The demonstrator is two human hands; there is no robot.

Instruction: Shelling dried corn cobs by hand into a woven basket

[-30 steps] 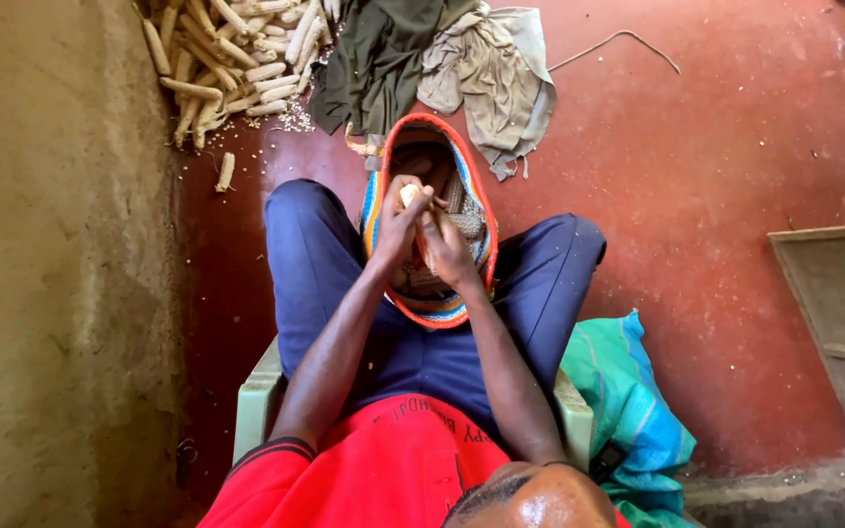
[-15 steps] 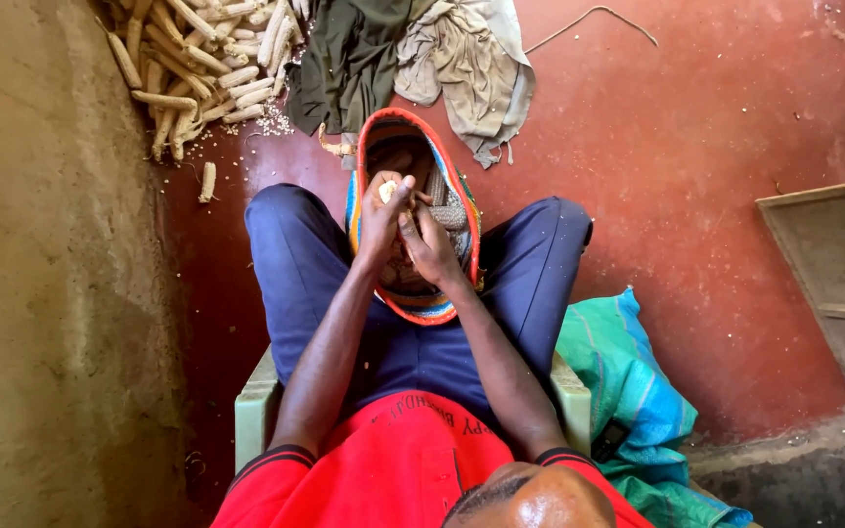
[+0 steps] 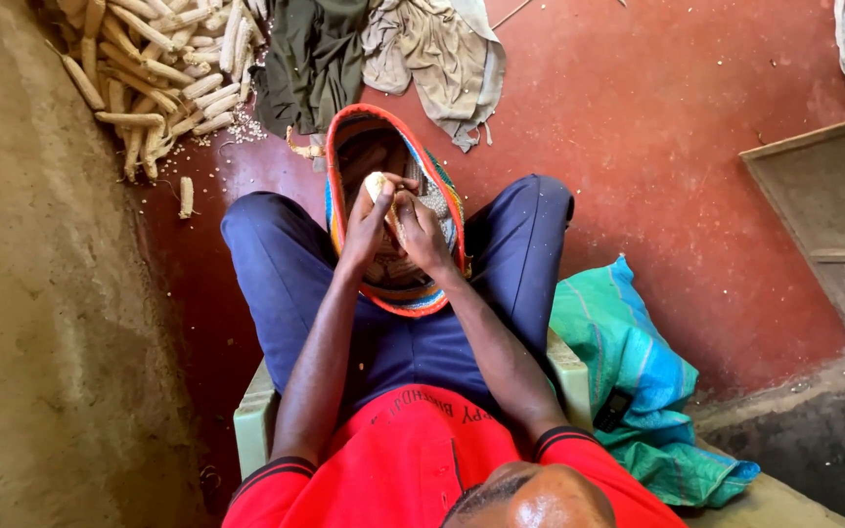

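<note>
Red floor (image 3: 657, 147) open; hands (image 3: 398, 225) seemingly fill basket (image 3: 442, 186) rim.

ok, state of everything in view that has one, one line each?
left hand: closed on the maize cob
right hand: gripping the same cob
maize cob: held over the basket, tip showing
woven basket: between the knees, open
pile of cobs: loose on the floor
clothes: crumpled on the floor
green sack: crumpled beside the chair
</note>
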